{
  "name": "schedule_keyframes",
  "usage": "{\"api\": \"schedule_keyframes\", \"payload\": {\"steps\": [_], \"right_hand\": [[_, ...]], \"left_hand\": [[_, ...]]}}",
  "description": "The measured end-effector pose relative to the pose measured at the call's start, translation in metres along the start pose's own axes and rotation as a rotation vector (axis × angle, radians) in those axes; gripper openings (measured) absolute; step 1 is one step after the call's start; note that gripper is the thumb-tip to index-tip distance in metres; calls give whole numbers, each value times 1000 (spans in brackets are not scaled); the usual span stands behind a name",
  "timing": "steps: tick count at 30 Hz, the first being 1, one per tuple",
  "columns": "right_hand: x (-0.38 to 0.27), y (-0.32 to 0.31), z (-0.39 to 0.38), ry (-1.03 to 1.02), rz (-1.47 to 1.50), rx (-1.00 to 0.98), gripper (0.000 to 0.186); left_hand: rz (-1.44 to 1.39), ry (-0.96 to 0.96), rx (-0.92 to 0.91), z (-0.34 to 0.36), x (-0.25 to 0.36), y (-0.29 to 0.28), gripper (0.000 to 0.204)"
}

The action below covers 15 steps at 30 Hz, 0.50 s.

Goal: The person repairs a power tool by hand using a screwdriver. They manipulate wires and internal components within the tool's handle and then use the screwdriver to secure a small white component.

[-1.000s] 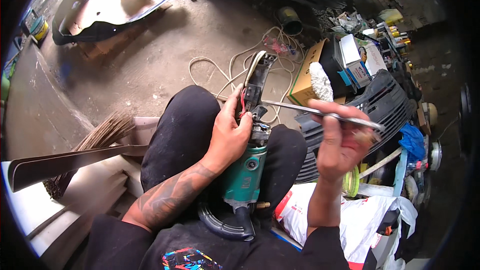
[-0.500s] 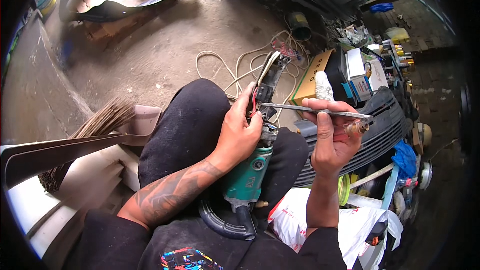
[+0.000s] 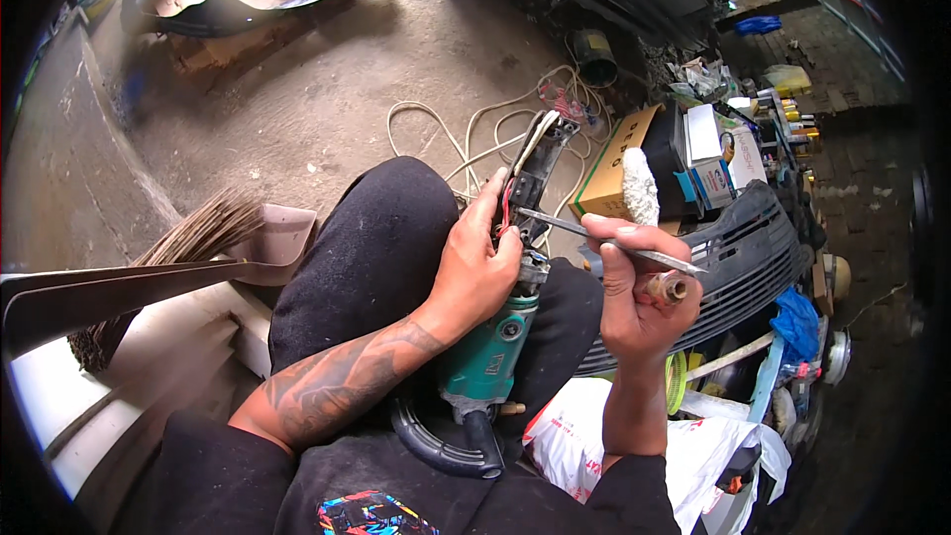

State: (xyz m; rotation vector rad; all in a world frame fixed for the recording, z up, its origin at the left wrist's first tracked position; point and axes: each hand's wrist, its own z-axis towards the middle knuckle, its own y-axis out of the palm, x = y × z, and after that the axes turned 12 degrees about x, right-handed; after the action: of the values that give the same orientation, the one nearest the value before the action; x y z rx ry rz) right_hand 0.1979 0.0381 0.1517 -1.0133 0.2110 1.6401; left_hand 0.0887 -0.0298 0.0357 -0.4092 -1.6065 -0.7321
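A green power tool (image 3: 487, 352), like a polisher or grinder, lies across my lap with its black loop handle (image 3: 436, 448) toward me. Its far grip housing (image 3: 535, 173) is opened, baring red and white wires. My left hand (image 3: 474, 263) is wrapped round the tool just below the opened part, its fingertips by the red wires. Pinched in my right hand (image 3: 634, 287) is a thin metal rod (image 3: 557, 223), its tip at the opened housing. A copper-coloured tubular piece (image 3: 676, 287) also sits in the right palm; its other end is hidden.
A pale cord (image 3: 428, 107) loops over the floor beyond my knees. To the right are a cardboard box (image 3: 619, 163), a black slatted panel (image 3: 738, 258) and a white plastic bag (image 3: 575, 426). At left stand a brush broom (image 3: 193, 228) and a dustpan (image 3: 282, 238).
My right hand has moved a little left and down, tilting the rod more steeply toward the opened housing. My left hand and the power tool have stayed nearly in place.
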Motion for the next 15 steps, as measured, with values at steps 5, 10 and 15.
{"api": "schedule_keyframes", "payload": {"steps": [5,10,15], "right_hand": [[-9,2,4,-6,-134,-23,20],[-7,4,1,-132,-202,-86,23],[-10,-2,-2,-94,-105,24,23]], "left_hand": [[-15,43,21,-1,-2,2,59],[1,91,44,-2,0,0,60],[-50,30,-1,-2,-2,2,59]]}}
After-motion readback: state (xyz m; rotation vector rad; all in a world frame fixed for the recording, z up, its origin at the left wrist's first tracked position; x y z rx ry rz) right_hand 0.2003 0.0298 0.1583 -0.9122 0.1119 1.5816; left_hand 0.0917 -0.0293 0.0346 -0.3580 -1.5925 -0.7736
